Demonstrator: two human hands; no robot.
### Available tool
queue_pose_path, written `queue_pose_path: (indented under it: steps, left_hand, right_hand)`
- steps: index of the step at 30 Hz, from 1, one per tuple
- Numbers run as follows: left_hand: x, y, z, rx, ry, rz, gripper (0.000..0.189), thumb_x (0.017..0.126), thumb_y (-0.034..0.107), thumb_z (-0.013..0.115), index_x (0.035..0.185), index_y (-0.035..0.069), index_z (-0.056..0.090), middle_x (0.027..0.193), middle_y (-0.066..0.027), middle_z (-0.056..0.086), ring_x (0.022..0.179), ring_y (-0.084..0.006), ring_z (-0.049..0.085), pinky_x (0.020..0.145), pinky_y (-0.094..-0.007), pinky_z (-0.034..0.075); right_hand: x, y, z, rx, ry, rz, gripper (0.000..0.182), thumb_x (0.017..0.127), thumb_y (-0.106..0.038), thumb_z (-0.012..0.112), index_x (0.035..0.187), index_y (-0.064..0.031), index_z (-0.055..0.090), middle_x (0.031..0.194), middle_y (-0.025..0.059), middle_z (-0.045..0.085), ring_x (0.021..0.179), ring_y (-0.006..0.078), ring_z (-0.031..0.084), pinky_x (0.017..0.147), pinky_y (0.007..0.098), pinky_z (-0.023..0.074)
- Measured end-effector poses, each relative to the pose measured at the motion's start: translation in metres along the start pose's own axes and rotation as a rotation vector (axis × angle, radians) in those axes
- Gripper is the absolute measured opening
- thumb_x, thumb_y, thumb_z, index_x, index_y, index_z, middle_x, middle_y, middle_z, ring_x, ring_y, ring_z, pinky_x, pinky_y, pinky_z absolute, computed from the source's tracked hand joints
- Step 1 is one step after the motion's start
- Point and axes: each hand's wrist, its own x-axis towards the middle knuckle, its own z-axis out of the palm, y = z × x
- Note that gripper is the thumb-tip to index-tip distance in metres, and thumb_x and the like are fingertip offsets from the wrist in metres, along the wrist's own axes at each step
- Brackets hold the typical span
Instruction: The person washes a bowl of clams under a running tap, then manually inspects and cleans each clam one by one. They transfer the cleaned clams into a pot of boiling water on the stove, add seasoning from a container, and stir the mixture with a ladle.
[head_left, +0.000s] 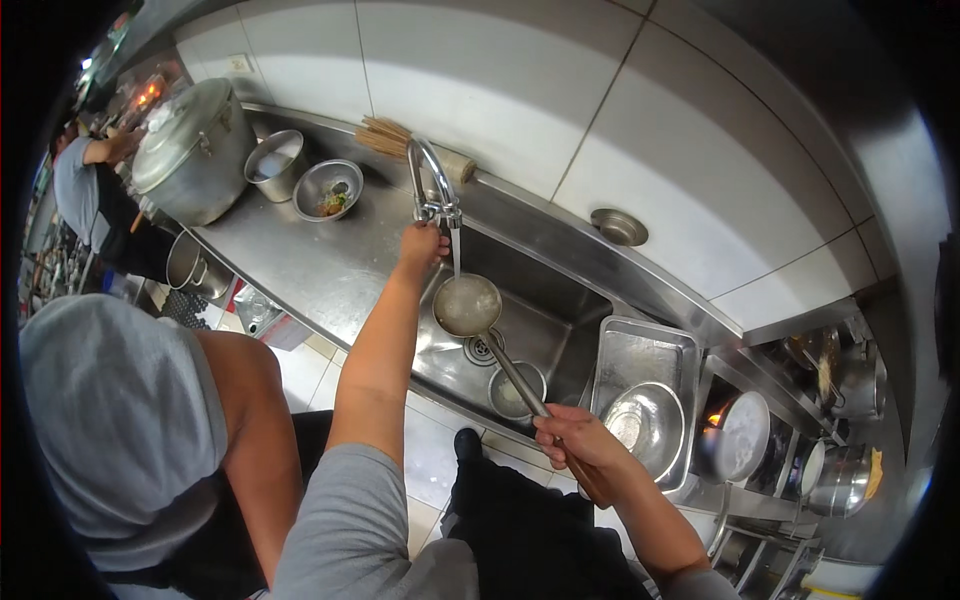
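My right hand (574, 435) is closed around the long handle of a metal ladle (466, 306). Its round bowl sits under the running stream of a chrome gooseneck faucet (431, 169) and holds cloudy water. My left hand (424, 244) is up at the faucet's base, fingers curled at its handle; the fingers partly hide what they touch. Below the ladle lies a stainless steel sink (555, 322) with a drain strainer (481, 349). A small metal bowl (516, 390) with some whitish liquid rests on the sink floor, partly behind the ladle's handle.
Right of the sink, a metal tray (646, 337) holds a steel bowl (643, 431). Further right, a pan (739, 436) stands by a flame. Left are a mixing bowl (328, 190), a pot (274, 165) and a lidded stockpot (191, 150). One person (127, 420) stands close left, another (97, 187) beyond.
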Motion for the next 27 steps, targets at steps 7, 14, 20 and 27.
queue_pose_path:
  steps: [7, 14, 20, 27]
  left_hand:
    - [0.076, 0.003, -0.018, -0.354, -0.069, 0.204, 0.023, 0.095, 0.02, 0.055, 0.103, -0.001, 0.056, 0.075, -0.0128, 0.064, 0.059, -0.0228, 0.064, 0.044, -0.0354, 0.046]
    - [-0.05, 0.011, 0.007, -0.123, -0.138, 0.105, 0.024, 0.095, 0.028, 0.062, 0.104, 0.006, 0.058, 0.082, -0.004, 0.062, 0.066, -0.0153, 0.062, 0.049, -0.03, 0.045]
    - [-0.175, -0.037, 0.023, -0.221, -0.183, 0.001, 0.028, 0.093, 0.03, 0.066, 0.11, 0.009, 0.061, 0.096, -0.0072, 0.068, 0.076, -0.0191, 0.067, 0.06, -0.0319, 0.049]
    - [-0.304, -0.048, 0.091, -0.158, -0.365, 0.011, 0.035, 0.092, 0.032, 0.068, 0.116, 0.008, 0.059, 0.108, -0.0111, 0.069, 0.085, -0.0239, 0.069, 0.065, -0.0344, 0.051]
  right_hand:
    - [-0.046, -0.007, 0.007, 0.047, -0.03, -0.018, 0.012, 0.099, -0.016, 0.059, 0.092, -0.0086, 0.053, 0.073, -0.0013, 0.05, 0.054, 0.0082, 0.045, 0.05, 0.0252, 0.0354]
    - [-0.14, 0.006, -0.032, 0.156, 0.023, -0.055, 0.011, 0.1, -0.017, 0.059, 0.1, -0.0076, 0.053, 0.074, -0.0013, 0.049, 0.054, 0.0081, 0.044, 0.051, 0.0254, 0.0333]
    - [-0.256, 0.046, -0.09, 0.156, 0.115, -0.146, 0.02, 0.102, -0.023, 0.058, 0.088, -0.0089, 0.051, 0.067, -0.0007, 0.047, 0.053, 0.0083, 0.043, 0.052, 0.0254, 0.0343]
    - [-0.402, 0.135, -0.181, 0.321, 0.252, -0.204, 0.02, 0.101, -0.021, 0.057, 0.086, -0.0078, 0.052, 0.068, 0.0006, 0.048, 0.053, 0.0089, 0.044, 0.051, 0.0274, 0.0357]
